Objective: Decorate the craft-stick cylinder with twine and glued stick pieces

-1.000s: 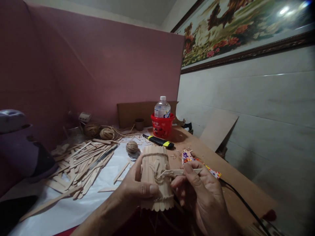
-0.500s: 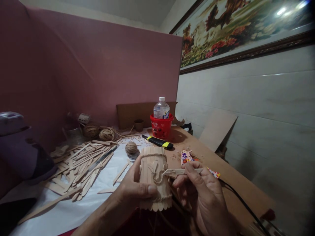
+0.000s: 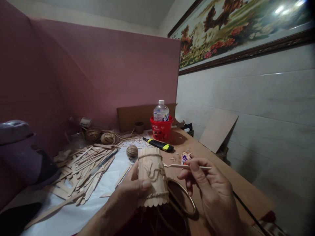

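My left hand is closed around a small barrel of craft sticks, its thumb across the front. Twine rings the barrel near both ends, and a knotted twine loop with small wood pieces sits on its front. My right hand pinches a thin craft stick between thumb and fingers. The narrow tip of that stick points left, close to the barrel's right side; whether it touches I cannot tell. Below it lies a brass-coloured loop handle, partly hidden behind the barrel.
Loose craft sticks are heaped at left on white sheeting, with a small twine ball beside them. A black-and-yellow utility knife lies ahead, before a red bucket holding a plastic bottle. A dark cable crosses at right.
The stick in my right hand has drawn back slightly right and up from the knotted loop. The barrel has shifted a little left, and the brass-coloured handle now shows.
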Available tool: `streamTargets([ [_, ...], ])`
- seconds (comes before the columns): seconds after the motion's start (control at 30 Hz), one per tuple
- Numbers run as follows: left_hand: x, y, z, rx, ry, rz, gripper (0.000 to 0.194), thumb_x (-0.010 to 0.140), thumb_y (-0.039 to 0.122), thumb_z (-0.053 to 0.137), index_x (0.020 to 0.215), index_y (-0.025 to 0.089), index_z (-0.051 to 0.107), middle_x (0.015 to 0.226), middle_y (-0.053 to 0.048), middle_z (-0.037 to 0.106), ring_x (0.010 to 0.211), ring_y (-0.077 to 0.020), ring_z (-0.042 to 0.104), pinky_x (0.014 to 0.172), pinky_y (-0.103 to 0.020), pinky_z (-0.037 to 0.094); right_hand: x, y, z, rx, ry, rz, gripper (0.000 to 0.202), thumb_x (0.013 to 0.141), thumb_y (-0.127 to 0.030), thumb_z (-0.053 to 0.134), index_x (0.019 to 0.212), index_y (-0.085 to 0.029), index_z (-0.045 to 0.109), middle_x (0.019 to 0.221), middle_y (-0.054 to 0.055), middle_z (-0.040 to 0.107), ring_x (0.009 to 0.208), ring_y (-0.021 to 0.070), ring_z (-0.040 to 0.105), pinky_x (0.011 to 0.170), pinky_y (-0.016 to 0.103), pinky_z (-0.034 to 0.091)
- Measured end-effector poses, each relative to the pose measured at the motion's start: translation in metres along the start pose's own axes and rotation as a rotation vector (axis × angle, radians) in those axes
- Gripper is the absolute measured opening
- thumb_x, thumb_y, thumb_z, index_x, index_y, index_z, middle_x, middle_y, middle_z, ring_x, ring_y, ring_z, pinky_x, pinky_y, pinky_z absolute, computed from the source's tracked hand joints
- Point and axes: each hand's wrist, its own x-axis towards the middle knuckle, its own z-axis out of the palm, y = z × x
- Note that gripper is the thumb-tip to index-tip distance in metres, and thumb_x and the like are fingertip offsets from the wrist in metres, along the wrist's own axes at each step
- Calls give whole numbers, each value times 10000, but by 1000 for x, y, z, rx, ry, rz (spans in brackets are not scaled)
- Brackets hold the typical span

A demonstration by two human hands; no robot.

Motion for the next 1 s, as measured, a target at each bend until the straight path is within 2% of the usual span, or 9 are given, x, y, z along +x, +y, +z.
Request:
streamTargets([
  [0.1,0,2,2,-25,68,-3,559,765,180,616,1306,194,476,1037,-124,710,891,-260,690,783,-370,535,8,7,-5,-480,-181,-209,174,919,-339,528,867,-215,638,785,35,708,689,170,649,602,278,515],
  [0.17,0,3,2,-36,102,-15,510,792,169,580,1295,192,494,1025,-116,710,886,-249,688,779,-357,535,11,11,-5,-720,-317,-319,192,937,-242,457,922,-218,646,884,53,711,839,215,663,721,350,516],
  [0.3,1,2,0,-53,104,-25,473,795,157,564,1266,183,525,1041,-116,701,901,-247,680,780,-350,530,13,8,-5,-944,-515,-337,215,923,-161,451,975,-221,650,981,54,712,945,230,646,842,405,508],
  [0.4,1,3,1,-37,124,-19,487,779,166,571,1263,185,522,1079,-121,689,924,-258,674,747,-338,531,21,4,-18,-1030,-504,-409,256,940,-171,414,966,-224,663,1006,55,710,968,222,638,872,394,505],
  [0.47,0,4,2,-14,138,-19,493,780,181,567,1270,189,515,1103,-126,682,951,-271,667,738,-341,529,32,8,-35,-1166,-396,-453,286,943,-193,384,993,-200,665,1044,96,698,993,255,630,868,430,505],
  [0.57,-2,5,4,17,144,-25,527,765,209,574,1286,186,496,1129,-136,674,972,-290,658,756,-371,525,49,18,-60,-1416,-318,-398,295,892,-242,454,1081,-161,666,1024,147,697,980,321,631,862,505,495],
  [0.67,-3,4,2,22,138,-31,614,713,194,604,1310,210,461,1124,-125,677,949,-288,664,773,-396,521,59,22,-75,-1471,-385,-282,334,915,-283,441,1125,-147,662,1031,160,704,1012,322,636,890,498,493],
  [0.87,-3,3,-5,37,104,-21,552,740,164,554,1282,240,480,1072,-87,675,898,-261,668,781,-412,529,62,9,-80,-1442,-511,-131,475,866,-314,513,1305,-138,560,1268,159,636,1172,325,587,982,478,466],
  [1.0,-4,4,-4,52,135,-24,554,723,164,555,1270,229,494,1036,-85,674,896,-255,661,756,-384,534,63,11,-84,-1404,-556,-61,463,894,-334,456,1301,-142,566,1278,160,636,1142,318,618,955,452,494],
])
